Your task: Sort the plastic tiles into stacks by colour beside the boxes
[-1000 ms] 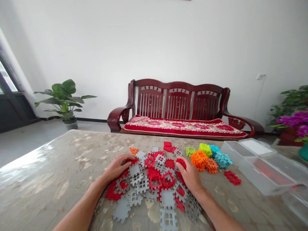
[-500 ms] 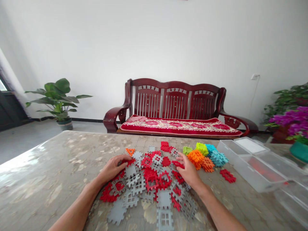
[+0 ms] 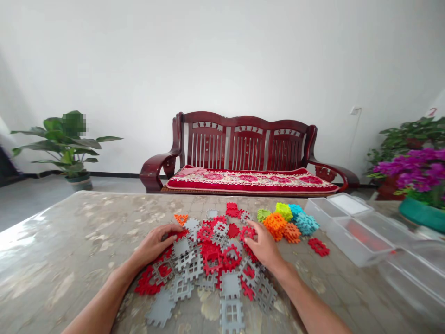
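The red piece that the person's right hand had pinched up on edge a second ago now lies low at the right side of the red-and-grey pile; the thumb and fingers stand apart around it, so I'd judge it is being let down among its neighbours rather than carried off. Whether the fingertips touch it I can't tell from here. The left hand has hardly shifted: it reaches in at the left edge, thumb and fingers parted beside another red piece, and I can't make out whether it presses on that one. As for numbers, I count two hands, one orange triangle just beyond the left fingertips, and one lone red tile well apart on the tabletop, short of the clear boxes. Past the right hand sit two clumps of orange, one brighter and one darker, two patches of green, a lime clump and a lighter green piece, and a blue heap whose pieces run together. The reds and greys in the middle overlap too much for an honest count, though there are clearly many of each.
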